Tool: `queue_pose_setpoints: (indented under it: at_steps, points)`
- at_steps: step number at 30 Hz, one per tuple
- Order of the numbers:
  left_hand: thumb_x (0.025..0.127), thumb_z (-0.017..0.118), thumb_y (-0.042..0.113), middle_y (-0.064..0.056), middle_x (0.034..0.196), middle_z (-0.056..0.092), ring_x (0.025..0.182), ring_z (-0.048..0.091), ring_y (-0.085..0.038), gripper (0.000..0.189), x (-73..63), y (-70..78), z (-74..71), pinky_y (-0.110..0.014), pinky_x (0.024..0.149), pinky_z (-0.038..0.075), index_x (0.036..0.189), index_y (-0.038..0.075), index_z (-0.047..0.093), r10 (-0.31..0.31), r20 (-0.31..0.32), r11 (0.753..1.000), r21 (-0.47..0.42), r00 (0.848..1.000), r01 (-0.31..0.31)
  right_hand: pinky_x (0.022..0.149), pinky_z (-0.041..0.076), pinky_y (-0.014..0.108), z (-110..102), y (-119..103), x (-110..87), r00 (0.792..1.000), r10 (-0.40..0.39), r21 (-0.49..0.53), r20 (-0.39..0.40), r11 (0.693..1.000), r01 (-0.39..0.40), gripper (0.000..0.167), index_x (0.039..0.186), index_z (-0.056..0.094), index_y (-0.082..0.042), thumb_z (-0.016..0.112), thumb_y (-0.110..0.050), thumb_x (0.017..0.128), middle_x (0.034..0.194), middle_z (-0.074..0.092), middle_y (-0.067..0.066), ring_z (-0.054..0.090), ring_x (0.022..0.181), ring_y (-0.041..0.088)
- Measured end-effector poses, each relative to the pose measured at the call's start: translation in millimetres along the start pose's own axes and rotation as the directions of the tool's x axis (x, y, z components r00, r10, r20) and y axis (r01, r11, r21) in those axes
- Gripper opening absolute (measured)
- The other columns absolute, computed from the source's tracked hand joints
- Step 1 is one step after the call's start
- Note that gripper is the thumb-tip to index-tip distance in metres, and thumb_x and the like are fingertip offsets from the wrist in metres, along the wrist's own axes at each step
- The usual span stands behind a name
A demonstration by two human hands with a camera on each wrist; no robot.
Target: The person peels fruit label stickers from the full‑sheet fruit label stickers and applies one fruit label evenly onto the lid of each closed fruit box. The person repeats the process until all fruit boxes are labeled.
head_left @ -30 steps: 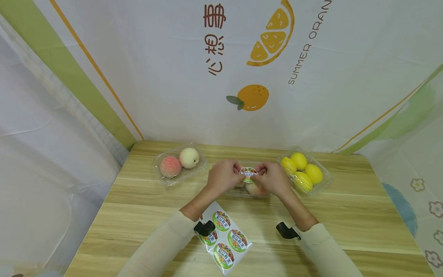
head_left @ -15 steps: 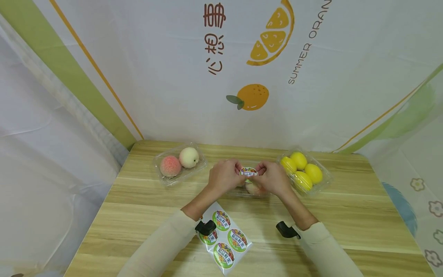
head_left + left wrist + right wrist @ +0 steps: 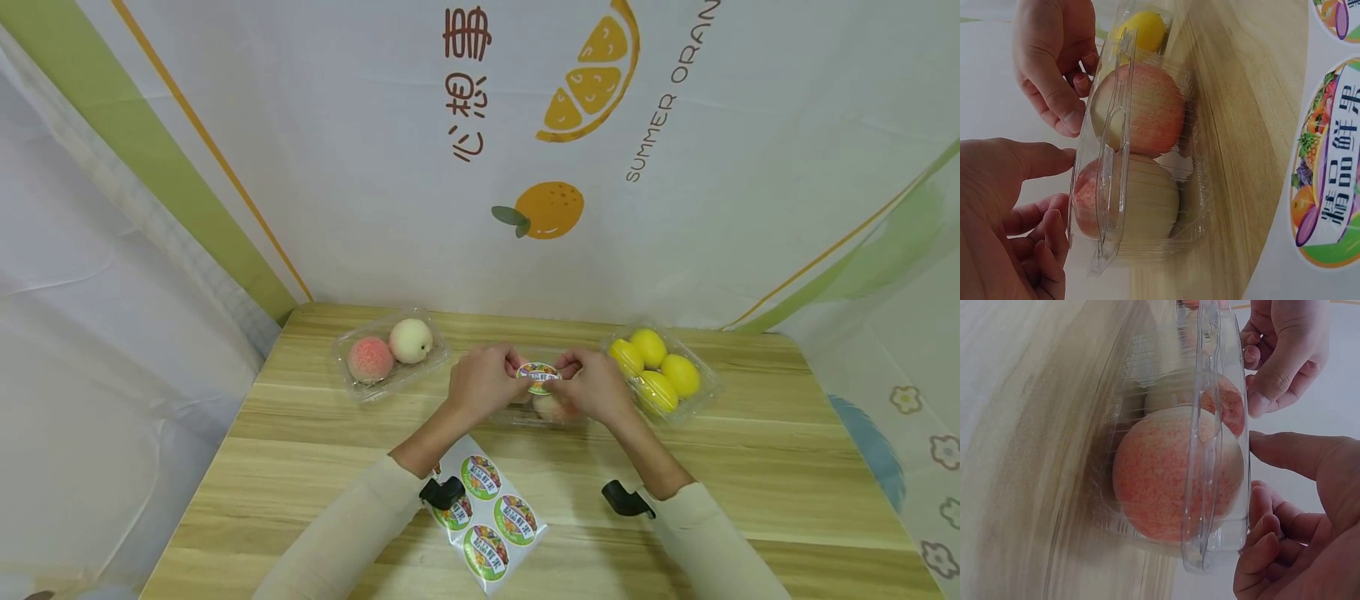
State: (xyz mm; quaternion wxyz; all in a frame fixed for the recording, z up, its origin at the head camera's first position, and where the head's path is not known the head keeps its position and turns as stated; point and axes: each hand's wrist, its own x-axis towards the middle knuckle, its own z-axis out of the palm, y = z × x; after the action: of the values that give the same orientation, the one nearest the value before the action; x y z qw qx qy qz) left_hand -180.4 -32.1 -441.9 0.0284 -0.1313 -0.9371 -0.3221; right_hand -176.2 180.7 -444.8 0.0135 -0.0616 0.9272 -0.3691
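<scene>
In the head view a round fruit-print sticker [image 3: 538, 377] lies over the lid of a clear plastic clamshell box [image 3: 517, 417], between my hands. My left hand [image 3: 483, 382] touches it from the left and my right hand [image 3: 596, 383] from the right. Both thumbs rest on its lower part, tips close together. Seen in the left wrist view, the thumb [image 3: 1047, 160] of my left hand is straight against the lid, apart from the index finger. Inside the shut box sit two peaches, one pink-red peach [image 3: 1166, 475] nearest the right wrist camera. The sticker's face is hidden in both wrist views.
A sheet of stickers [image 3: 495, 525] lies on the wooden table [image 3: 322, 500], partly under my left forearm. To the left stands a clear box [image 3: 356, 392] with two peaches, to the right another box [image 3: 705, 400] with several lemons. A printed curtain [image 3: 375, 208] hangs behind.
Hands and box keep almost the same place. The sticker looks slightly wider between the fingers now, and the thumbs have shifted only a little.
</scene>
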Motion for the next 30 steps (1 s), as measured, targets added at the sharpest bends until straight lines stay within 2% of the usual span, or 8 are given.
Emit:
queue_pose_setpoints:
  at_steps: [8,16,20,23,27,30]
  points:
    - [0.091,0.088,0.032,0.010,0.077,0.065,0.063,0.057,-0.007,0.019,-1.0,-4.1,-0.8,-0.028,0.055,0.045,0.093,0.019,0.075,0.002,-0.005,1.000,-0.024,1.000,-0.002,0.065,0.048,0.035,-1,4,-1.7,1.000,-0.002,0.027,-0.014,1.000,0.003,0.026,0.102,0.077,-0.003,0.091,-0.021,0.090,0.088,0.070,0.005,0.062,0.076,0.022]
    - [0.094,0.079,0.026,0.008,0.082,0.072,0.067,0.062,-0.007,0.010,-7.2,-12.1,-6.8,-0.030,0.057,0.049,0.094,0.016,0.078,0.009,-0.077,0.998,-0.067,0.997,-0.014,0.069,0.051,0.036,-8,10,-7.6,0.995,-0.029,0.054,-0.097,0.998,0.034,0.016,0.098,0.077,-0.005,0.084,-0.019,0.096,0.087,0.073,0.005,0.066,0.080,0.023]
    - [0.093,0.071,0.023,0.003,0.091,0.075,0.066,0.062,-0.011,0.015,-12.9,-17.8,-11.0,-0.032,0.057,0.050,0.101,0.012,0.079,-0.004,-0.107,0.992,-0.129,0.994,-0.010,0.073,0.051,0.035,-13,14,-12.5,0.991,-0.028,0.064,-0.127,0.997,0.036,0.012,0.100,0.077,-0.005,0.081,-0.016,0.098,0.089,0.073,0.005,0.065,0.082,0.023]
    - [0.095,0.072,0.025,0.000,0.101,0.075,0.074,0.066,-0.016,0.023,-17.9,-22.4,-13.8,-0.036,0.063,0.053,0.111,0.010,0.079,-0.017,-0.118,0.988,-0.154,0.993,-0.001,0.076,0.052,0.032,-16,18,-17.4,0.991,-0.019,0.082,-0.132,0.996,0.030,0.012,0.102,0.077,-0.005,0.078,-0.017,0.100,0.092,0.073,0.006,0.064,0.084,0.021]
    - [0.100,0.077,0.031,-0.004,0.115,0.075,0.096,0.073,-0.024,0.031,-24.8,-28.2,-17.1,-0.043,0.076,0.058,0.121,0.008,0.077,-0.015,-0.119,0.987,-0.162,0.993,-0.004,0.076,0.052,0.030,-19,23,-24.0,0.991,-0.010,0.092,-0.131,0.995,0.022,0.015,0.105,0.076,-0.005,0.077,-0.019,0.101,0.096,0.073,0.007,0.064,0.085,0.021]
    - [0.101,0.078,0.031,-0.007,0.120,0.074,0.101,0.073,-0.029,0.034,-30.9,-32.2,-18.7,-0.048,0.081,0.059,0.125,0.006,0.075,-0.014,-0.103,0.983,-0.183,0.995,-0.006,0.075,0.053,0.030,-20,28,-28.6,0.991,-0.005,0.082,-0.131,0.997,0.016,0.016,0.108,0.075,-0.004,0.077,-0.018,0.101,0.098,0.073,0.008,0.064,0.084,0.022]
